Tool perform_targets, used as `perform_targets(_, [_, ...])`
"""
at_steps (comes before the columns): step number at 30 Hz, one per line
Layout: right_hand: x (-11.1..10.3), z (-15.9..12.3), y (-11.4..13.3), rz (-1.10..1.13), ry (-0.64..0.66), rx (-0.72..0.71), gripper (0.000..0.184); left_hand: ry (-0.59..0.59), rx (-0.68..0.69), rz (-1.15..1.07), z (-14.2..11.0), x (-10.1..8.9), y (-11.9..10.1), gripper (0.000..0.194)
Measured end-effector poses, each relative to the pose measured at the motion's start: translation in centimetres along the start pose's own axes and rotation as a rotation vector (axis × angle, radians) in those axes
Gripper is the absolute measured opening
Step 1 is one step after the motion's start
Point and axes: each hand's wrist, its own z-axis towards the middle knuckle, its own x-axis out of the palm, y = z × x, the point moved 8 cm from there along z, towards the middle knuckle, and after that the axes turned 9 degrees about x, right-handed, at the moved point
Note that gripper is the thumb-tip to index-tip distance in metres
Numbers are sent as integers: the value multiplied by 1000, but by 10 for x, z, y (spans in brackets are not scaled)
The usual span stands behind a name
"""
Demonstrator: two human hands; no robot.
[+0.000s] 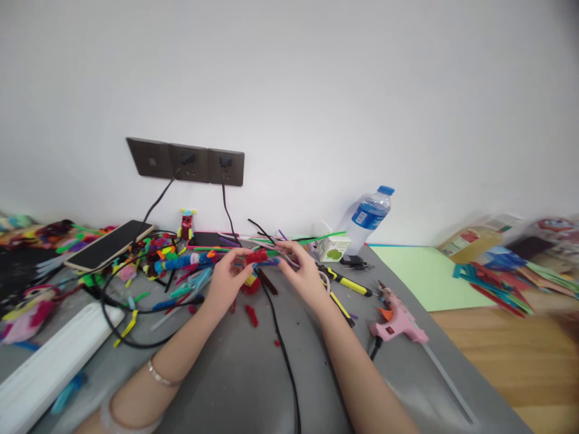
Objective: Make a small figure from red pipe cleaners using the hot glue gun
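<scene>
My left hand (225, 278) and my right hand (302, 269) meet over the grey table (244, 374), both pinched on a small red pipe-cleaner piece (256, 257) held between their fingertips. Below the hands lie red pipe-cleaner scraps (251, 314) and a red and yellow bit (249, 283). A black cable (284, 355) runs under the hands toward me. A bracelet sits on my left wrist (159, 376).
A heap of coloured pipe cleaners (176, 259) and a phone (108, 243) lie left. A pink glue gun (398, 320), yellow-handled cutters (347, 282), a water bottle (370, 216) and a small green-and-white box (332, 248) stand right. Wall sockets (185, 161) behind. Coloured paper (497, 271) lies far right.
</scene>
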Motion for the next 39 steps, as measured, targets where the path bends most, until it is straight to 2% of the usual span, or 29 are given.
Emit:
perform_targets(2, [11, -2, 5, 51, 69, -37, 33, 55, 7, 21, -1, 5, -1, 27])
perform_targets(6, [20, -5, 6, 64, 104, -60, 27, 101, 18, 49, -2, 9, -3, 26])
perform_targets(15, [14, -2, 1, 107, 83, -16, 19, 124, -17, -2, -3, 11, -4, 32])
perform_targets(24, [14, -4, 4, 126, 68, -38, 25, 109, 18, 6, -3, 11, -4, 19])
perform_targets(33, [17, -3, 9, 57, 117, -45, 10, 124, 34, 4, -4, 11, -4, 18])
perform_targets(39, [17, -4, 15, 9, 122, -73, 7, 117, 56, 16, -3, 10, -7, 16])
